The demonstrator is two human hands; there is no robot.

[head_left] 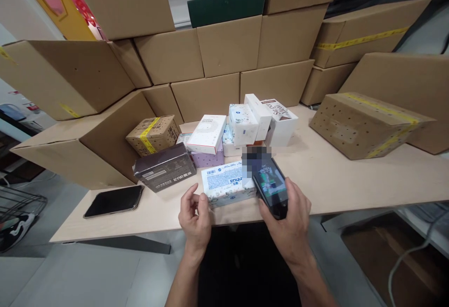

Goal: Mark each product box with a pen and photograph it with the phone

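Observation:
In my right hand [287,218] is a black handheld terminal [275,190] with a lit screen, gripped along its lower sides. Its upper end is hidden by a pixelated patch. The device tilts over the right end of a white and blue tissue pack [222,181], which lies on the table near the front edge with its barcode side up. My left hand [195,213] is by the pack's left end, thumb and fingers loosely bent and apart, holding nothing. I cannot tell whether it touches the pack.
A dark box [164,167], a taped carton [154,134], a white box [206,133] on a purple box [208,158], and another tissue pack [242,122] stand behind. A phone [114,201] lies left on the table [336,181]. Cardboard boxes [206,96] wall the back; a taped carton [365,127] sits right.

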